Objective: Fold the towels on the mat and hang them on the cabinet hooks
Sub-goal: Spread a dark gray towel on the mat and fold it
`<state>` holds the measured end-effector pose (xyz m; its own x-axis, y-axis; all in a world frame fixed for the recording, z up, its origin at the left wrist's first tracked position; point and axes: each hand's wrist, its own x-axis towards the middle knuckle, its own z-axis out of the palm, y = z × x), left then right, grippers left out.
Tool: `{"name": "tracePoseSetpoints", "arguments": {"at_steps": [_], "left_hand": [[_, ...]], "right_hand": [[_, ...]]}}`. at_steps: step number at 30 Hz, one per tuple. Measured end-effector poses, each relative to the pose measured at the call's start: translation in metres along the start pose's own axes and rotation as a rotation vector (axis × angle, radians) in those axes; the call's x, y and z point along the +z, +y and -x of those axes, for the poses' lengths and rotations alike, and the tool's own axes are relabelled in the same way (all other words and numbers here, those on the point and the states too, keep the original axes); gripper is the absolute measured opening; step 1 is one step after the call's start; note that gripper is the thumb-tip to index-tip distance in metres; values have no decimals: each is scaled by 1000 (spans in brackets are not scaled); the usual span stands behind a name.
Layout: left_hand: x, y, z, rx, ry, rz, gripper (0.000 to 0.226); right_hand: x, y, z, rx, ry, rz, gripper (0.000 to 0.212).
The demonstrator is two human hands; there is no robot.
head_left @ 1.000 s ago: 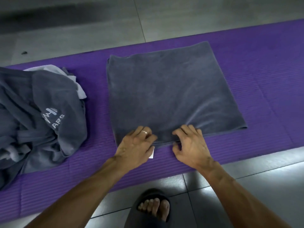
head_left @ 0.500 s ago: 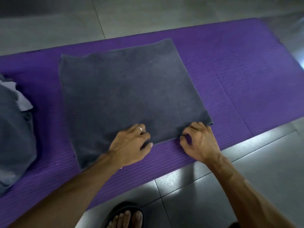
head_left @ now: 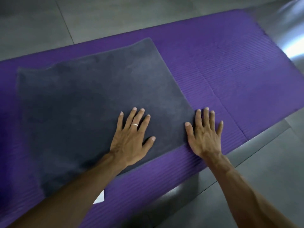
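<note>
**Both hands flat at towel's near right corner**

Head view: the grey towel (head_left: pixel 92 102) lies on the purple mat (head_left: pixel 230 66). Left hand (head_left: pixel 131 139), fingers straight, presses it flat. Right hand (head_left: pixel 204 135), fingers spread, rests across its right edge. A white tag (head_left: pixel 100 199) shows partly behind the left forearm.

dim indoor light | glare on floor (head_left: pixel 294 48) upper right | soft blur
</note>
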<state>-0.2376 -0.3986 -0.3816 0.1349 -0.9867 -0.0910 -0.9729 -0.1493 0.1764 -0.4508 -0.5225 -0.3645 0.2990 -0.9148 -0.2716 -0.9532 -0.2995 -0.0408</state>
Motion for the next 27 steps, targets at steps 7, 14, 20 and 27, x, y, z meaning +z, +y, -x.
{"name": "tracePoseSetpoints", "arguments": {"at_steps": [7,14,20,27], "left_hand": [[-19,-44,-96,-129,85,1,68],[-31,-93,-165,-208,46,-21,78],[-31,-95,-168,-234,44,-4,80],[-34,-95,-170,-209,-1,-26,81]], "right_hand": [[-13,-89,-83,-478,59,-15,62],[-33,-105,-150,-345,159,-15,59],[-52,-150,-237,-606,-15,72,60],[-74,-161,-258,-665,69,157,64]]}}
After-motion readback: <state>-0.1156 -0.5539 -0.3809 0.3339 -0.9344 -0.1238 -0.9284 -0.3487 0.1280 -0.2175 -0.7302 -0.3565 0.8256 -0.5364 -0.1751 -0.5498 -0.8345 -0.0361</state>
